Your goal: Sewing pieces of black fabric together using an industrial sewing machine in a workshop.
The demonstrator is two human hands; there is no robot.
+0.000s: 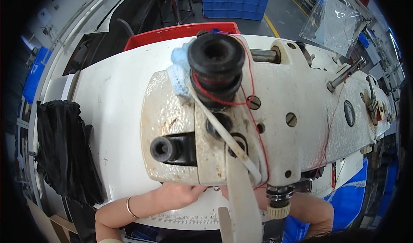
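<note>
A white industrial sewing machine [275,92] fills the middle of the view, with red thread [251,109] looped round its black top knob [216,55]. My left hand [183,195] lies on the white table below the machine's front edge. Its fingers are curled in toward the needle area, and whatever they hold is hidden by the machine head. Opposite it, my right hand [258,195] comes in from the right, mostly covered by the machine and a pale strap-like bar [243,200]. The fingers of that hand cannot be made out. Both hands are close to the presser area.
A stack of black fabric pieces [64,152] lies at the table's left edge. Behind the machine stands a red bin [180,30], and farther off a blue crate [234,4]. Blue material [352,195] is at the lower right. A ruler strip [185,218] runs along the near table edge.
</note>
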